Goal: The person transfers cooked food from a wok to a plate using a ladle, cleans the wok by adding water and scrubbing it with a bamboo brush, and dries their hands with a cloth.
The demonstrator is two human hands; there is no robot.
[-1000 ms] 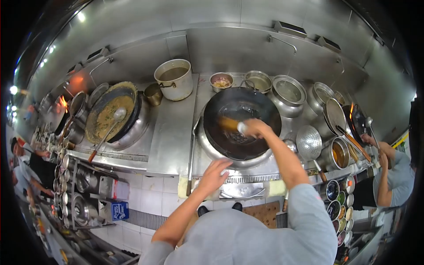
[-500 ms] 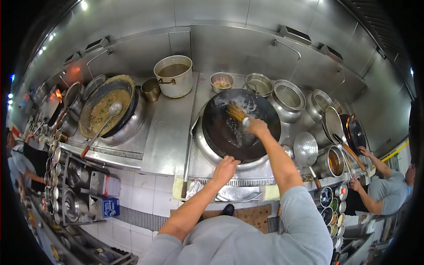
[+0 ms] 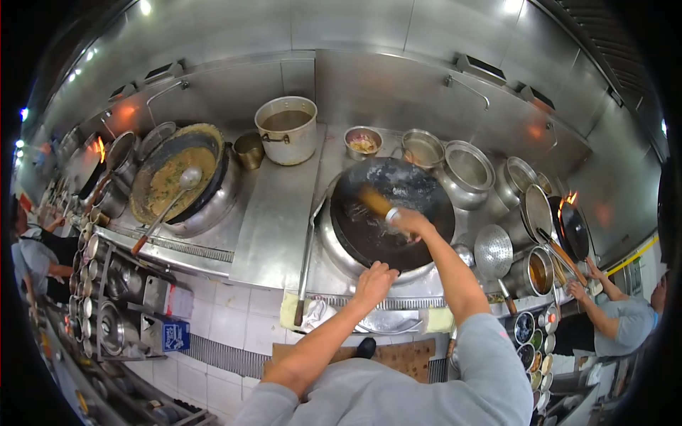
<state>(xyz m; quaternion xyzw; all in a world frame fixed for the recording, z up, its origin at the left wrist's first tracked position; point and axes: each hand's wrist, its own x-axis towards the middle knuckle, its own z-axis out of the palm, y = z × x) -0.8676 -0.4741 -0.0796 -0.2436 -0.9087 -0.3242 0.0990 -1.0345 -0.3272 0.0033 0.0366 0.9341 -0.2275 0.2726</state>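
Note:
My right hand is closed round the white-banded handle of a bamboo brush, whose bristles are blurred inside the large dark wok. Some water shows in the wok. At the wok's near rim is my left hand, its fingers bent over the edge; whether they pinch the rim or only rest on it is hard to tell. The wok sits on a round metal burner ring.
A wok of thick food with a ladle stands left, beside a tall pot. Behind my wok are a small bowl and metal pots. A strainer lies right. Co-workers stand at both sides, one near a flaming wok.
Since the earliest frame, my left hand has come up to the wok's near rim. The brush has moved about inside the wok, and the wok's far side now looks raised.

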